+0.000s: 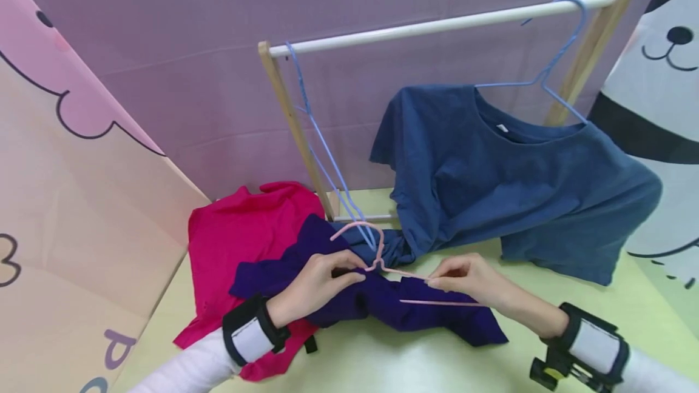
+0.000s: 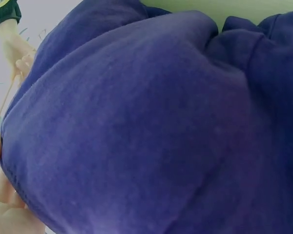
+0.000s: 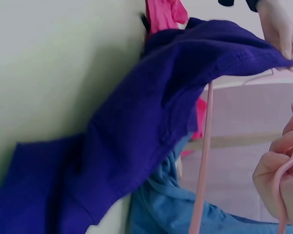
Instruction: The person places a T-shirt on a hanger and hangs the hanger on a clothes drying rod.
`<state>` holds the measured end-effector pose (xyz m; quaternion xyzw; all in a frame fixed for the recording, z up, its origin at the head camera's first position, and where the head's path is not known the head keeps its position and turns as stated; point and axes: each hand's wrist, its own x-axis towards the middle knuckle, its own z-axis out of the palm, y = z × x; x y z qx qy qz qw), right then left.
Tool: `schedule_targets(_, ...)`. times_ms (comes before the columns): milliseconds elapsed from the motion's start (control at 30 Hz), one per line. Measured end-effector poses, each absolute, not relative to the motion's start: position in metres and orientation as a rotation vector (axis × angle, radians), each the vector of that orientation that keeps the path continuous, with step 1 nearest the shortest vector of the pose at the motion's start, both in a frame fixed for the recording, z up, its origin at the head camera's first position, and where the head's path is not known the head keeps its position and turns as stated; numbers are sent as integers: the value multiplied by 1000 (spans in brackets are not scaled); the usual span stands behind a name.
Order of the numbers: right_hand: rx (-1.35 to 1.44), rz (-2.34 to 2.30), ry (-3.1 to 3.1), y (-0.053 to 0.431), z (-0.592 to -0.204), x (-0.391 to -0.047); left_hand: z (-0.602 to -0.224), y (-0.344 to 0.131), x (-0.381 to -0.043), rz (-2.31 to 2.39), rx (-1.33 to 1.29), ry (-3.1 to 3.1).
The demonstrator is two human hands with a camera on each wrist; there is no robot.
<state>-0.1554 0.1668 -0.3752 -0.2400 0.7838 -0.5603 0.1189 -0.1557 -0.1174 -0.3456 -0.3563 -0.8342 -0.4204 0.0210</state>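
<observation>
A pink clothes hanger [image 1: 380, 247] is held over a crumpled dark purple garment [image 1: 377, 299], its hook pointing up and left. My right hand [image 1: 475, 278] pinches the hanger's right shoulder between thumb and fingers. The garment's edge is pinched in my left hand [image 1: 319, 281], close beside the hanger's neck. In the right wrist view, that raised edge stretches from the left hand [image 3: 278, 31], and the hanger's bottom bar [image 3: 205, 161] passes behind the cloth. Purple cloth [image 2: 136, 122] fills most of the left wrist view; the hanger's left shoulder is hidden.
Behind stands a rack with a white rail [image 1: 448, 26]. A blue T-shirt [image 1: 508, 168] hangs from a blue hanger [image 1: 568, 47] at its right end. Another blue hanger [image 1: 311, 114] hangs at the left. A magenta garment [image 1: 251, 229] lies partly under the purple one.
</observation>
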Motion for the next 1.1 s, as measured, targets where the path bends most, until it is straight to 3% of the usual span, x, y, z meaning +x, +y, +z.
schedule_targets(300, -595, -1572, 2232, 162, -380, -150, -348, -122, -157, -1276, -1184, -2625)
schedule_targets(800, -1034, -1285, 1890, 194, -369, -186, -334, -143, -160, -1291, -1267, -2641)
schedule_targets(1100, -1109, -1194, 1829, 171, -383, -203, -325, -148, -160, -1341, -1332, -2597)
